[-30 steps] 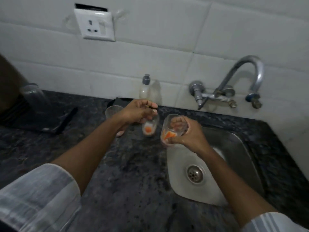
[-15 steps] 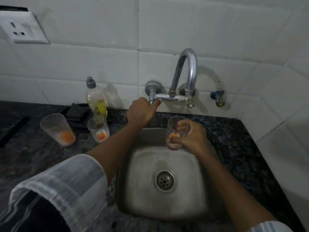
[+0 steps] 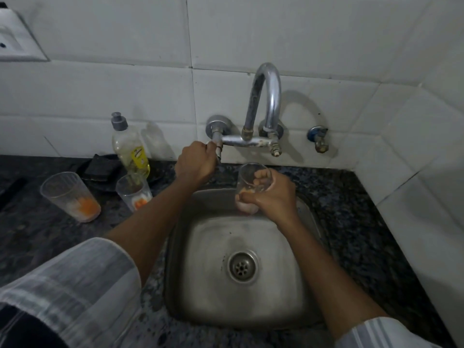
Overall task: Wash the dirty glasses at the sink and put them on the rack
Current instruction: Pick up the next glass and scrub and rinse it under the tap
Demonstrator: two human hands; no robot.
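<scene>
My right hand grips a clear glass with orange dregs at its bottom, holding it upright over the back of the steel sink, below the curved tap spout. My left hand is closed around the tap's left handle. No water shows at the spout. Two more dirty glasses stand on the dark counter to the left: a tall one and a shorter one, both with orange residue. No rack is in view.
A dish-soap bottle stands against the tiled wall behind the shorter glass, with a black scrub pad beside it. A second small tap juts from the wall at the right. A wall socket sits top left.
My left hand left the glass on the counter and closed on the tap handle. My right hand carried its glass from the sink's left edge to under the spout. The view swung right.
</scene>
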